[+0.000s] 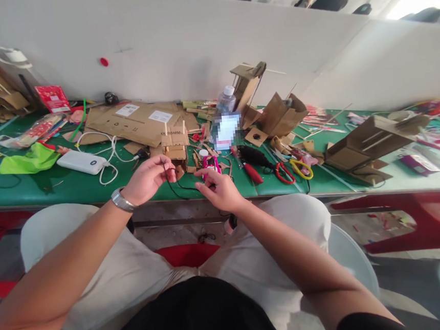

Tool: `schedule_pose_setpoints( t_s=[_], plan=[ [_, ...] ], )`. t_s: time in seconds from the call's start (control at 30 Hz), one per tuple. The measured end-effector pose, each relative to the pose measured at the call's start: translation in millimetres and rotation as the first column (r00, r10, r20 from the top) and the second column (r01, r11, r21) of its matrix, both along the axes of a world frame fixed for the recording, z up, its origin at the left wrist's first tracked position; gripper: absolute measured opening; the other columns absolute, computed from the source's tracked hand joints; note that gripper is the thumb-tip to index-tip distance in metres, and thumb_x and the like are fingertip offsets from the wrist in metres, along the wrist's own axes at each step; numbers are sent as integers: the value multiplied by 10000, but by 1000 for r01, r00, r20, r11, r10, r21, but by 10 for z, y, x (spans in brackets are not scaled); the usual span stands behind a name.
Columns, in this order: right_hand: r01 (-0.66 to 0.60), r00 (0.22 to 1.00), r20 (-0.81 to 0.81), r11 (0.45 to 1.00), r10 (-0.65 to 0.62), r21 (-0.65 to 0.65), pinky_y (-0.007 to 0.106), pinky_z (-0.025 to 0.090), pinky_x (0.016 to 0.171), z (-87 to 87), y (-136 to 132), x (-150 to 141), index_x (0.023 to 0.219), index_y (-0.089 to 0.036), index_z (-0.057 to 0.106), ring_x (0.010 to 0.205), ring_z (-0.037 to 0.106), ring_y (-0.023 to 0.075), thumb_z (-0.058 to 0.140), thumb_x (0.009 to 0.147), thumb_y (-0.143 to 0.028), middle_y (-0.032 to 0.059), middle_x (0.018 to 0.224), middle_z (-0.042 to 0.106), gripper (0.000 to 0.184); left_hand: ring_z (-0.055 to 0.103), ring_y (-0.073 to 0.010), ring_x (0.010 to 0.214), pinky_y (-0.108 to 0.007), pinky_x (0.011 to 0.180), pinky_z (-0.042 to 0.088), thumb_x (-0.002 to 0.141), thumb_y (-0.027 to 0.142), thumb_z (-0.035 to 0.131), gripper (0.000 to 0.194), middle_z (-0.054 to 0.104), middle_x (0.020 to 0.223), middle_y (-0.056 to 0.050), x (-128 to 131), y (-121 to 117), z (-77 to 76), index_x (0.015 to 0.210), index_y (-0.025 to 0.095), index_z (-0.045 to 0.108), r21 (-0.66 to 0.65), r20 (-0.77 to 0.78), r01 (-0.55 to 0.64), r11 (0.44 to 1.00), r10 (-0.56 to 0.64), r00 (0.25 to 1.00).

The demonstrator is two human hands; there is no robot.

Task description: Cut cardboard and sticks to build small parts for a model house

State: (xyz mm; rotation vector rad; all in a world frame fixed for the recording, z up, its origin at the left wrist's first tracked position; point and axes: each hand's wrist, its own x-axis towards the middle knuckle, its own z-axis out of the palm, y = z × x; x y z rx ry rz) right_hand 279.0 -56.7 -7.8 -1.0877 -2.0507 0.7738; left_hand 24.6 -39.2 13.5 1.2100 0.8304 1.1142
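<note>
A thin black cord (186,189) loops between my two hands above the table's front edge. Thumb and fingertips of my left hand (144,181) are pinched on one part of it. The cord runs to my right hand (224,191), whose fingers are curled around its other part, partly hidden by the hand. Just beyond my left hand stands a small cardboard structure (174,140) with wooden sticks poking up. Behind my right hand's fingers lies a bright pink object (209,162), partly covered, its kind unclear.
A white power bank (82,162) with a white cable lies left. Scissors with red handles (284,173), a yellow-handled pair (301,169), and a red-handled tool (252,173) lie right. A plastic bottle (226,100), flat cardboard (135,123) and a cardboard model (372,144) occupy the green table.
</note>
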Motion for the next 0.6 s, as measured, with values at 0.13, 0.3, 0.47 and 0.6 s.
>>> schedule_pose_setpoints(
  t_s=[0.13,0.3,0.47,0.6],
  plan=[
    [-11,999,40,1000,12,-17,250,359,595,-9,-10,-47,1357,-155,648,558,437,111,627,994,-424,-62,638,530,453,604,-172,696,-344,679,533,805,285,648,155,602,795,-41,90,-68,2,785,198,522,-76,107,92,993,-84,991],
    [-82,996,-54,994,78,-74,243,340,556,-87,-22,-117,1389,-148,645,560,410,108,764,888,-545,-74,635,469,650,635,-185,698,-344,678,540,758,264,645,158,583,762,-37,151,-112,-23,741,193,504,-151,183,184,971,-156,971],
    [-88,988,-137,989,72,-116,245,290,527,-139,-41,-179,1343,-160,656,538,340,107,754,900,-515,-95,587,393,576,649,-204,715,-389,728,566,747,253,634,145,596,759,-43,179,-124,-50,740,198,500,-173,172,225,959,-195,966],
    [-93,982,-173,991,76,-93,244,304,542,-131,-32,-166,1301,-165,672,545,345,105,748,909,-491,-94,600,391,516,666,-204,722,-391,746,566,764,267,642,163,612,764,-41,141,-96,-71,751,199,494,-165,175,233,958,-204,963]
  ],
)
